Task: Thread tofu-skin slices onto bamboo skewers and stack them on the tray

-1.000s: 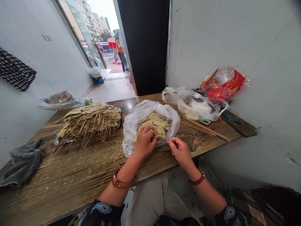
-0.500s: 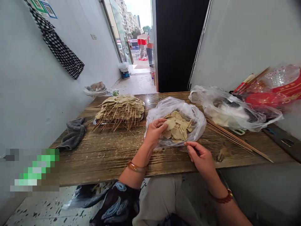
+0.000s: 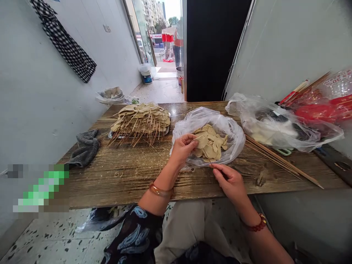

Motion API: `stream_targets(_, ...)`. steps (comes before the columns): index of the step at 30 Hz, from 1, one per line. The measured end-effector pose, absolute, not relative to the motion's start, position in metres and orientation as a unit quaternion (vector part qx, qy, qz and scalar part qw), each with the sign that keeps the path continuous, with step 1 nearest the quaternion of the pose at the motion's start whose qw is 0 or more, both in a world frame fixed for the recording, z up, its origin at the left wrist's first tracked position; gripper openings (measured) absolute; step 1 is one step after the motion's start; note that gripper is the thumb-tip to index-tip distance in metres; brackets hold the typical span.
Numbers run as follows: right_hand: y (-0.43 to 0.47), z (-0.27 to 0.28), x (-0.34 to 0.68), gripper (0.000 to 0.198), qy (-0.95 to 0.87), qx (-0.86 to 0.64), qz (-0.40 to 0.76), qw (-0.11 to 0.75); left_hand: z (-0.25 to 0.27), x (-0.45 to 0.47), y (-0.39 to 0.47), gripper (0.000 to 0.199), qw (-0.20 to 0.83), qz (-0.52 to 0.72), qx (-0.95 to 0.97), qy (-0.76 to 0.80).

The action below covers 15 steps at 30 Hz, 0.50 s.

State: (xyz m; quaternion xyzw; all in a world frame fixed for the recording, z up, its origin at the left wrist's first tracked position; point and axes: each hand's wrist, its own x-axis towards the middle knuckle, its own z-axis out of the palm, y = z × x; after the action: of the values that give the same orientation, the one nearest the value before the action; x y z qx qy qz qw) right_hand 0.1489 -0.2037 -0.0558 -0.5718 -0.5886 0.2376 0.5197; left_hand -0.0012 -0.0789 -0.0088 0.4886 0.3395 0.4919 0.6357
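Observation:
My left hand (image 3: pixel 182 149) pinches a thin, flat beige food slice (image 3: pixel 202 141) by its edge, above the left side of an open clear plastic bag (image 3: pixel 237 146). Several loose slices (image 3: pixel 212 151) of the same kind lie heaped in the bag. Lower right, at the bag's near edge, my right hand (image 3: pixel 230 182) grips a bamboo skewer (image 3: pixel 210 161) between thumb and fingers, its shaft pointing up toward the slices. Whether its tip touches the held slice, I cannot tell. Left of the bag, skewered slices (image 3: pixel 141 116) are stacked on a metal tray (image 3: pixel 166 132), sticks facing me.
Loose bamboo skewers (image 3: pixel 286 161) lie right of the bag on the wooden table (image 3: pixel 132 183). Behind them sits another plastic bag (image 3: pixel 277 128) beside red packaging (image 3: pixel 316 112). A dark grey cloth (image 3: pixel 85 148) lies at the left edge, and a dark board (image 3: pixel 334 163) at the right.
My right hand has shifted slightly left with the skewer, which now shows less over the slices. My left hand keeps its slice near the same spot. The camera view has tilted a little downward.

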Motion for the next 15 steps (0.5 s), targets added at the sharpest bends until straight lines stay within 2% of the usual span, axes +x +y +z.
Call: stream_targets(15,-0.1965,-0.0619,0.1481,0.021,-0.589,-0.573,0.225,0.524,-0.0073,-0.0008,-0.0809,0.027,0.596,0.488,0.541,0.338)
